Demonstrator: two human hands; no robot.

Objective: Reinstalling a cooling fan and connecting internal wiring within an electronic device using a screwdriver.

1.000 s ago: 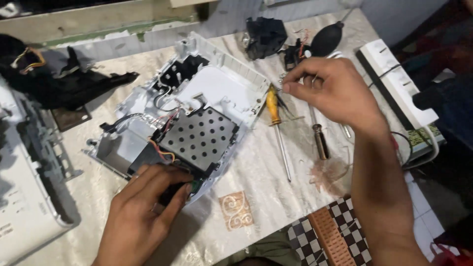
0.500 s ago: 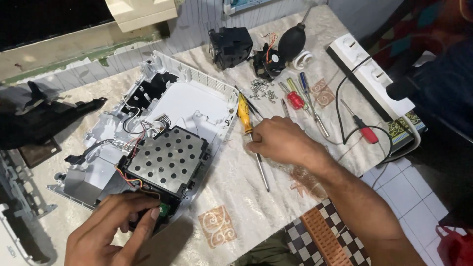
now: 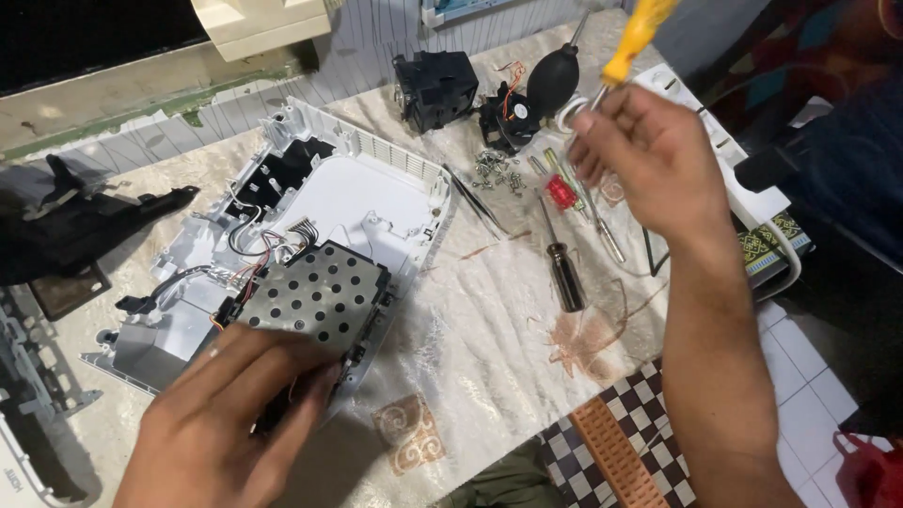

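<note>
Right hand point(image 3: 649, 155): fingers curled tight round yellow-handled screwdriver point(image 3: 632, 38), now raised above and right of the opened white casing point(image 3: 357, 193); half a second ago it lay on the cloth. Left hand point(image 3: 221, 428): fingers together, pressed on casing's near edge beside perforated metal plate point(image 3: 315, 296), unmoved.

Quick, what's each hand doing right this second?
Left hand: fingers pressed on the near edge of the white device casing, by its perforated metal plate.
Right hand: closed around a yellow-handled screwdriver, lifted above the table.
</note>
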